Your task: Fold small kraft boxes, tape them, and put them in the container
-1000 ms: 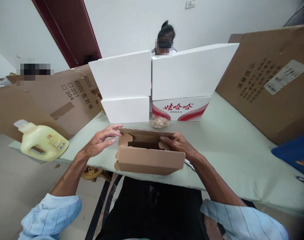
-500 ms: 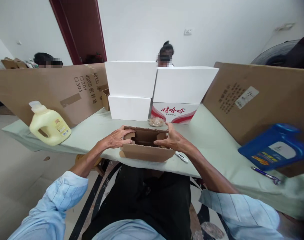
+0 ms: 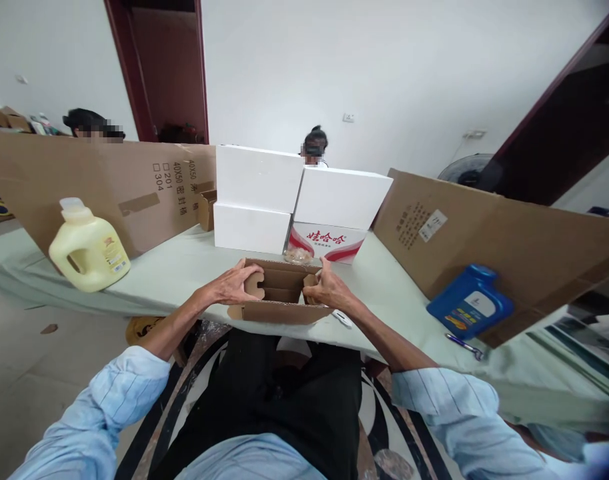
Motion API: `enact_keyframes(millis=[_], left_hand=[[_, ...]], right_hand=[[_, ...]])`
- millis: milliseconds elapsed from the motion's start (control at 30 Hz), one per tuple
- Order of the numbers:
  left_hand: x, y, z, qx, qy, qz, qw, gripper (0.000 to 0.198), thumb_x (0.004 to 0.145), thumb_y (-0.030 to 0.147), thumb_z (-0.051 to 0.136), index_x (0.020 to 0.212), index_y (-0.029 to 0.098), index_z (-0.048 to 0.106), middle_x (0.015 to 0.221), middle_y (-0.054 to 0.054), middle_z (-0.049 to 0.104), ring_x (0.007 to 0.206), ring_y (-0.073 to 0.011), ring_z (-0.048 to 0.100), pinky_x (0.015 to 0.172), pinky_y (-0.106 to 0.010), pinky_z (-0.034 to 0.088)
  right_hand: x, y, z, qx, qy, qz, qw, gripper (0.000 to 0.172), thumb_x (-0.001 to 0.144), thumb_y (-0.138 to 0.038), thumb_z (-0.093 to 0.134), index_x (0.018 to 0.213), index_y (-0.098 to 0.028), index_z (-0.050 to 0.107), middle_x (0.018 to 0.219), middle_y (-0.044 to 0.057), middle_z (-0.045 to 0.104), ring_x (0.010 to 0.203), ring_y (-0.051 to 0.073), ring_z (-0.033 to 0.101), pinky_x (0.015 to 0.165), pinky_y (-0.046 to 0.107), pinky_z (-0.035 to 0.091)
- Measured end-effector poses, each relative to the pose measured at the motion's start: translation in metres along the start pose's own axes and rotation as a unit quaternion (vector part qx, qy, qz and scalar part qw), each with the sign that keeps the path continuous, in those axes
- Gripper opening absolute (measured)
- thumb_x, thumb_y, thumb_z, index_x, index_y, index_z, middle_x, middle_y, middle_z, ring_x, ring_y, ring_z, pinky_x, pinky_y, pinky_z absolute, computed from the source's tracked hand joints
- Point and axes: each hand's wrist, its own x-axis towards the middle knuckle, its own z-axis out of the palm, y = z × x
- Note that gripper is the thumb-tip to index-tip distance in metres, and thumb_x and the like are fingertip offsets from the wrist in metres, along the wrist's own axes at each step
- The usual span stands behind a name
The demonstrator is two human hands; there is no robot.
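Observation:
A small brown cardboard box (image 3: 279, 312) stands at the front edge of the table with its top open towards me. My left hand (image 3: 235, 283) grips its left end, the thumb on a notched inner flap and the fingers at the back corner. At the right end my right hand (image 3: 328, 288) holds the wall, its thumb inside against another flap. Part of the box's inside shows between the hands. A white-handled tool (image 3: 342, 319) lies just right of the box, below my right hand. Behind the box is a clear plastic-wrapped bundle (image 3: 298, 255).
White boxes (image 3: 257, 177) stand stacked at the back, one with red print (image 3: 329, 243). Large cardboard sheets flank the table (image 3: 384, 293). A yellow jug (image 3: 91, 247) stands left; a blue bottle (image 3: 470, 301) and a purple-handled tool (image 3: 464, 347) are right. Two people sit beyond.
The view has shifted, showing more on the right. The box's opening faces me more, and its inner flaps are more visible. Both hands still grip its ends.

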Motion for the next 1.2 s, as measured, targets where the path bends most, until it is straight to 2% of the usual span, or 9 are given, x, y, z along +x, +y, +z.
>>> enact_keyframes(millis=[133,233,300,433,533,633,800,1033,1200], left_hand=[[-0.012,-0.014,-0.007,-0.11,0.023,0.037,0.993,0.071,0.074,0.047,0.088,0.135,0.026,0.06,0.133,-0.011,0.056,0.124,-0.0328,0.06,0.099,-0.047,0.059],[-0.022,-0.028,-0.013,-0.254,0.023,0.059,0.965,0.068,0.077,0.045,0.086,0.136,0.03,0.054,0.147,-0.011,0.052,0.14,-0.0327,0.056,0.103,-0.044,0.058],[-0.027,-0.036,-0.012,-0.312,0.015,0.063,0.948,0.075,0.073,0.043,0.09,0.136,0.031,0.051,0.151,-0.012,0.052,0.148,-0.0334,0.051,0.109,-0.046,0.054],[-0.032,-0.042,0.002,-0.263,0.032,0.067,0.962,0.103,0.055,0.038,0.102,0.141,0.03,0.045,0.157,-0.016,0.046,0.153,-0.0387,0.043,0.115,-0.055,0.048],[-0.03,-0.042,0.015,-0.221,0.08,0.051,0.971,0.1,0.056,0.034,0.101,0.138,0.028,0.043,0.156,-0.017,0.046,0.151,-0.0402,0.044,0.114,-0.059,0.048],[-0.025,-0.043,0.022,-0.23,0.119,0.044,0.965,0.096,0.058,0.033,0.099,0.133,0.028,0.04,0.152,-0.016,0.048,0.15,-0.0396,0.045,0.108,-0.054,0.052],[-0.019,-0.044,0.019,-0.258,0.146,0.057,0.953,0.093,0.061,0.033,0.096,0.134,0.027,0.037,0.146,-0.015,0.049,0.145,-0.0373,0.049,0.105,-0.047,0.055],[-0.027,-0.035,0.026,-0.183,0.129,0.061,0.973,0.11,0.055,0.037,0.101,0.144,0.029,0.037,0.154,-0.016,0.043,0.144,-0.0379,0.048,0.113,-0.056,0.051],[-0.029,-0.036,0.02,-0.2,0.143,0.045,0.968,0.102,0.06,0.035,0.097,0.142,0.029,0.035,0.152,-0.015,0.044,0.142,-0.0361,0.05,0.105,-0.05,0.055]], right_hand=[[0.004,0.011,-0.02,0.135,-0.065,0.006,0.989,0.089,0.062,-0.026,0.08,0.147,-0.024,0.055,0.1,0.004,0.07,0.083,0.023,0.065,0.061,0.03,0.053],[0.006,0.021,-0.032,0.175,-0.096,0.013,0.98,0.06,0.062,-0.027,0.074,0.122,-0.022,0.07,0.094,0.003,0.071,0.079,0.02,0.064,0.057,0.026,0.05],[0.008,0.028,-0.035,0.209,-0.11,0.019,0.971,0.053,0.062,-0.028,0.072,0.114,-0.021,0.073,0.091,0.002,0.073,0.075,0.018,0.063,0.057,0.026,0.049],[0.009,0.043,-0.028,0.272,-0.117,0.03,0.955,0.05,0.061,-0.03,0.075,0.11,-0.021,0.074,0.093,0.003,0.076,0.075,0.018,0.066,0.062,0.028,0.052],[0.007,0.053,-0.019,0.305,-0.102,0.035,0.946,0.046,0.061,-0.032,0.079,0.106,-0.02,0.073,0.092,0.005,0.077,0.077,0.02,0.068,0.066,0.029,0.055],[0.003,0.06,-0.013,0.329,-0.08,0.037,0.94,0.041,0.066,-0.036,0.082,0.103,-0.02,0.071,0.091,0.007,0.077,0.078,0.021,0.07,0.066,0.031,0.057],[-0.005,0.063,-0.006,0.358,-0.051,0.029,0.932,0.044,0.07,-0.042,0.084,0.108,-0.022,0.071,0.101,0.007,0.079,0.083,0.022,0.073,0.068,0.03,0.058],[-0.009,0.06,0.006,0.376,-0.038,0.01,0.926,0.044,0.075,-0.046,0.082,0.111,-0.021,0.073,0.106,0.008,0.079,0.087,0.023,0.073,0.068,0.029,0.058],[-0.013,0.063,0.004,0.39,-0.081,-0.052,0.916,0.075,0.079,-0.071,0.078,0.135,-0.023,0.068,0.135,0.012,0.072,0.114,0.027,0.07,0.086,0.034,0.058]])
